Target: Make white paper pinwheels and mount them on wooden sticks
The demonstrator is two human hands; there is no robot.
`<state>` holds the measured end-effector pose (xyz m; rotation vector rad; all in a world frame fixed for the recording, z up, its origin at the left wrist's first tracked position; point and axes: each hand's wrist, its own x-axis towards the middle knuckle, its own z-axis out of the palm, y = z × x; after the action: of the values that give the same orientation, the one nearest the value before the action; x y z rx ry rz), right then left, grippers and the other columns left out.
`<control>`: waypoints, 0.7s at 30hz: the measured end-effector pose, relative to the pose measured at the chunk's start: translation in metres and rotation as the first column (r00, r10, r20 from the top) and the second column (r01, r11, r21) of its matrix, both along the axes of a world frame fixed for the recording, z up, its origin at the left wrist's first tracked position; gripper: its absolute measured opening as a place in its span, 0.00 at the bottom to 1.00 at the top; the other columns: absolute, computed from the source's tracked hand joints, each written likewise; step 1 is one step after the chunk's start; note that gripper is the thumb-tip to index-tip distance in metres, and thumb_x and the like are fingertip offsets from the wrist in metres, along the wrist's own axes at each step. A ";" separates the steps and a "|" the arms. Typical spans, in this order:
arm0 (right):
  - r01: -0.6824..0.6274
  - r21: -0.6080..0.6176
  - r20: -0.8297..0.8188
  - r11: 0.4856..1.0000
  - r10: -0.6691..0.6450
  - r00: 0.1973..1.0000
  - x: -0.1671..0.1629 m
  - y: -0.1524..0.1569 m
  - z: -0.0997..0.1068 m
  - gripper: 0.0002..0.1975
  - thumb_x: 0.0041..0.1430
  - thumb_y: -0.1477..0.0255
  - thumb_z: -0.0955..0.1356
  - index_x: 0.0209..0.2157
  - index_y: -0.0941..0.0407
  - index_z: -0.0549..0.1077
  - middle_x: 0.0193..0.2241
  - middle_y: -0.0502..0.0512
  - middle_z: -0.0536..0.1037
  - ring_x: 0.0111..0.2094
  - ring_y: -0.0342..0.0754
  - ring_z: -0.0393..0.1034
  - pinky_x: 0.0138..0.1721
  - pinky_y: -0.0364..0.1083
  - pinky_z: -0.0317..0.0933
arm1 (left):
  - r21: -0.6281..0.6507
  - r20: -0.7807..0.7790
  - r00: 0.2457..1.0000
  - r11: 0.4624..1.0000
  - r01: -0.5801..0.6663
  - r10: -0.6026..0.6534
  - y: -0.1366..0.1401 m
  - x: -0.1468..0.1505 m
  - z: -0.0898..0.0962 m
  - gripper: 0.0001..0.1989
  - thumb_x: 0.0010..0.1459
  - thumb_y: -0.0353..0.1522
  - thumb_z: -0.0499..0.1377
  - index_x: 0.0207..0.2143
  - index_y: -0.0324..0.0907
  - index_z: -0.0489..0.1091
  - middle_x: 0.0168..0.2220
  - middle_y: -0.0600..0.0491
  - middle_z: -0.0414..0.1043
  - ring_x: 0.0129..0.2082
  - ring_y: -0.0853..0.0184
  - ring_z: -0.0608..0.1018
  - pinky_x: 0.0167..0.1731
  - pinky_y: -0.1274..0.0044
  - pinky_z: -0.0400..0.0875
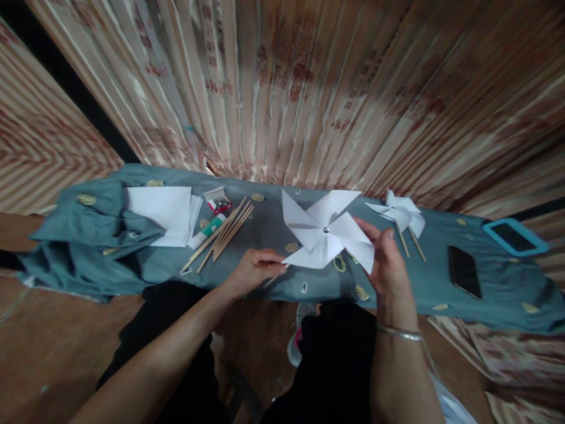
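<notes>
A white paper pinwheel [325, 244] with a shiny metal pin at its centre is held up over the table. My left hand [258, 271] pinches it at the lower left, where a thin wooden stick pokes out below the fingers. Most of that stick is hidden behind the paper. At the right blade is my right hand [391, 265], its thumb raised apart from the fingers, which pass partly behind the paper. It seems to touch the blade without gripping it. Green-handled scissors [339, 263] lie behind the pinwheel, mostly covered.
On the green cloth [273, 288] lie paper sheets [161, 212], a glue stick [207, 231], a small box of metal pins [218, 200] and several wooden sticks [232, 232]. Rightward are smaller pinwheels [401, 212], a phone [464, 271] and a blue-framed tablet [515, 237]. A curtain [282, 88] hangs behind.
</notes>
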<state>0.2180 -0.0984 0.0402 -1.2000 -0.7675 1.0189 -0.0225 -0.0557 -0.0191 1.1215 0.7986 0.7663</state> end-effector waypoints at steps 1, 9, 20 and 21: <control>-0.039 -0.015 -0.030 0.999 0.039 0.999 0.001 -0.001 0.003 0.32 0.38 0.43 0.73 0.39 0.52 0.80 0.41 0.58 0.82 0.48 0.58 0.74 0.45 0.53 0.68 | 0.020 -0.014 1.000 0.999 0.028 -0.027 -0.001 -0.001 -0.001 0.09 0.37 0.34 0.71 0.25 0.41 0.81 0.24 0.54 0.74 0.23 0.73 0.71 0.25 0.82 0.64; -0.089 -0.022 0.011 0.996 0.090 0.996 0.004 -0.005 0.007 0.28 0.38 0.53 0.78 0.41 0.52 0.79 0.37 0.57 0.83 0.41 0.56 0.77 0.33 0.47 0.69 | 0.154 -0.129 0.985 0.979 0.133 -0.113 -0.002 -0.005 -0.011 0.09 0.45 0.35 0.68 0.30 0.40 0.82 0.27 0.51 0.73 0.26 0.71 0.71 0.25 0.80 0.62; -0.083 -0.010 0.102 0.997 0.084 0.991 0.006 -0.001 -0.002 0.20 0.43 0.61 0.78 0.40 0.49 0.79 0.35 0.52 0.84 0.33 0.48 0.77 0.33 0.45 0.69 | 0.117 -0.106 0.982 0.979 0.168 -0.156 0.000 -0.005 -0.007 0.10 0.44 0.33 0.68 0.31 0.39 0.81 0.27 0.53 0.74 0.27 0.71 0.72 0.29 0.80 0.63; -0.087 -0.007 0.105 0.996 0.087 0.991 0.005 0.000 -0.002 0.20 0.43 0.62 0.78 0.41 0.49 0.79 0.35 0.52 0.84 0.33 0.48 0.77 0.34 0.45 0.69 | 0.114 -0.101 0.982 0.979 0.168 -0.156 -0.001 -0.004 -0.007 0.10 0.44 0.33 0.68 0.31 0.39 0.81 0.27 0.53 0.74 0.27 0.71 0.72 0.29 0.80 0.63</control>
<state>0.2234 -0.0987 0.0378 -1.2386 -0.9080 1.0343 -0.0269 -0.0563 -0.0262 1.3231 0.7342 0.6370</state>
